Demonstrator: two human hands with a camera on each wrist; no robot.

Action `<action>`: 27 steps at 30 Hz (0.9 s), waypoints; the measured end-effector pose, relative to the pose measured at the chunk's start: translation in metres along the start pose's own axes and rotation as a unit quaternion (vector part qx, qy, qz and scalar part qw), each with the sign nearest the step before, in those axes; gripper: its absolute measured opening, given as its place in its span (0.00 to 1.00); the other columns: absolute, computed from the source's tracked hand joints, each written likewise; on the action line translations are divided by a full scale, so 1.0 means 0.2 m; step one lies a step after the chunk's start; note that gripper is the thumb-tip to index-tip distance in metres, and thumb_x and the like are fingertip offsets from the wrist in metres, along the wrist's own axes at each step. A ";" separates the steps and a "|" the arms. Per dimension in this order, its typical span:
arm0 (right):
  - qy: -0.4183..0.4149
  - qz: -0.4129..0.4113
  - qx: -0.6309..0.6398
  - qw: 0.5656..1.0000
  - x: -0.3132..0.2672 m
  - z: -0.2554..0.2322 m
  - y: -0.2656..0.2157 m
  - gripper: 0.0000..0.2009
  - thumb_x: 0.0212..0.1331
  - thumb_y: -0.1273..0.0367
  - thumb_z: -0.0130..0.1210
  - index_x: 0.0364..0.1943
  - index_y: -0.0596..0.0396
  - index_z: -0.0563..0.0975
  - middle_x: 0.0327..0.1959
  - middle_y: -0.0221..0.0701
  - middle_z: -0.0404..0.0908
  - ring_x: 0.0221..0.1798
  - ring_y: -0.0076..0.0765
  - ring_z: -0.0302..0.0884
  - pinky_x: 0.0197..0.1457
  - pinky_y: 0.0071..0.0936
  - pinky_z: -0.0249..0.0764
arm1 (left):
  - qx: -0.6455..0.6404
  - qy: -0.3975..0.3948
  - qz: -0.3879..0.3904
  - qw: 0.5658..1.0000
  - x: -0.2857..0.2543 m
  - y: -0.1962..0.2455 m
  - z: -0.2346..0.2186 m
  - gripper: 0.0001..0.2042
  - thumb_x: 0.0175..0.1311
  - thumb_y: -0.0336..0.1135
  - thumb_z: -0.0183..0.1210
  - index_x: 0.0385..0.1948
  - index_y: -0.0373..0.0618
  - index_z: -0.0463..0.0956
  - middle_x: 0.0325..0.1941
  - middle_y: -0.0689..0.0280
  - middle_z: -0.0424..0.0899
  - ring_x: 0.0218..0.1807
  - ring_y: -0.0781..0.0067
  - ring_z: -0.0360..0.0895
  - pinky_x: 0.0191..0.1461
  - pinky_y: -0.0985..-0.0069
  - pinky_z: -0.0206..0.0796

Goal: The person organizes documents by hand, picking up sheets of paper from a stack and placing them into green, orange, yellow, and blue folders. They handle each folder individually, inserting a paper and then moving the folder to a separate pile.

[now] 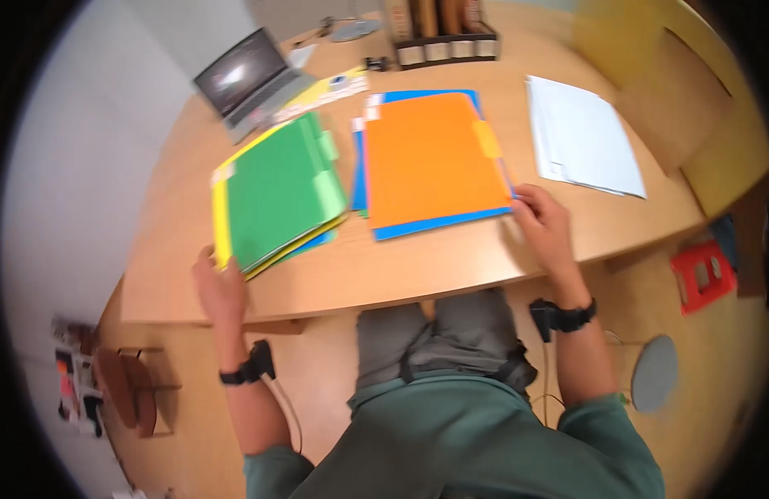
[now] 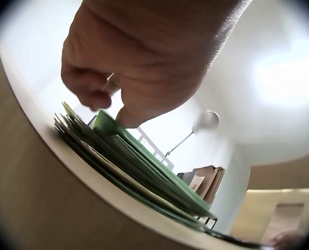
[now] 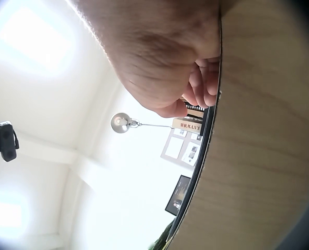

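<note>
My left hand (image 1: 220, 287) grips the near-left corner of a stack of folders, a green folder (image 1: 276, 187) on top and a yellow folder (image 1: 221, 216) under it. In the left wrist view, thumb and fingers pinch the corner of the stack's upper folders (image 2: 149, 164), whose edges fan apart. To the right lies a second stack, an orange folder (image 1: 430, 158) over a blue folder (image 1: 443, 226). Its near-right corner is held by my right hand (image 1: 544, 224), with fingers curled at the edge in the right wrist view. White tabs stick out along both stacks' left sides.
A laptop (image 1: 251, 79) stands open at the back left, beside a yellow sheet with small labels (image 1: 322, 93). A black file holder (image 1: 447, 51) is at the back. White papers (image 1: 584, 137) lie on the right, near a yellow panel (image 1: 675, 91). The desk's front edge (image 1: 335, 308) is close to my body.
</note>
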State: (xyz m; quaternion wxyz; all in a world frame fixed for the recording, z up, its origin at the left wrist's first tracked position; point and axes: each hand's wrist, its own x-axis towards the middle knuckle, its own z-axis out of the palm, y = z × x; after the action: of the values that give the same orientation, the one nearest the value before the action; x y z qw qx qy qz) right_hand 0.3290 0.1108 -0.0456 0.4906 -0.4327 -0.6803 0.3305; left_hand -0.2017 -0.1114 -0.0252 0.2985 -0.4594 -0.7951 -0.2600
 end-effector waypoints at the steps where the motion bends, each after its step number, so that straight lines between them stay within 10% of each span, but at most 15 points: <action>1: -0.001 -0.006 -0.021 1.000 0.00 -0.01 0.01 0.14 0.73 0.70 0.66 0.57 0.62 0.85 0.44 0.35 0.92 0.43 0.26 0.88 0.50 0.28 0.84 | -0.056 -0.018 -0.002 0.998 0.01 0.05 -0.03 0.18 0.76 0.33 0.64 0.63 0.38 0.80 0.41 0.61 0.84 0.40 0.72 0.81 0.45 0.70 0.75; 5: -0.023 0.043 0.005 0.999 0.00 -0.04 -0.06 0.15 0.71 0.69 0.67 0.56 0.63 0.85 0.43 0.38 0.91 0.42 0.30 0.88 0.51 0.30 0.85 | -0.249 -0.181 -0.097 0.947 -0.01 0.52 -0.16 0.13 0.77 0.32 0.63 0.56 0.37 0.83 0.39 0.66 0.82 0.38 0.77 0.77 0.44 0.74 0.72; 11: -0.018 0.012 -0.085 0.996 0.14 -0.39 0.00 0.18 0.69 0.69 0.67 0.59 0.63 0.84 0.47 0.39 0.91 0.47 0.36 0.90 0.51 0.32 0.85 | -0.337 -0.391 0.079 0.853 -0.02 0.97 -0.21 0.10 0.72 0.28 0.65 0.51 0.36 0.83 0.37 0.63 0.83 0.38 0.71 0.78 0.45 0.73 0.73; 15: 0.021 -0.024 -0.265 0.964 0.23 -0.67 0.08 0.22 0.67 0.67 0.67 0.63 0.61 0.82 0.60 0.45 0.87 0.62 0.48 0.84 0.64 0.42 0.82 | -0.325 -0.407 0.136 0.843 0.03 1.12 -0.18 0.17 0.67 0.32 0.71 0.54 0.37 0.82 0.48 0.50 0.87 0.48 0.48 0.86 0.55 0.60 0.79; 27: -0.095 0.003 -0.384 0.919 0.35 -0.65 0.08 0.29 0.66 0.66 0.69 0.70 0.59 0.77 0.70 0.49 0.79 0.73 0.59 0.77 0.76 0.46 0.74 | -0.160 -0.430 0.310 0.833 0.33 1.44 0.08 0.41 0.59 0.40 0.78 0.72 0.31 0.69 0.73 0.43 0.75 0.75 0.39 0.72 0.79 0.55 0.67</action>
State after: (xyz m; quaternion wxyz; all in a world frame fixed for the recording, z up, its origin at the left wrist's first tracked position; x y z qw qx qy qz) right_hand 0.4463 0.1848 0.0059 0.2191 -0.5564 -0.7970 0.0851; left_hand 0.0228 0.0655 0.0516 -0.0861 -0.7887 -0.6063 -0.0539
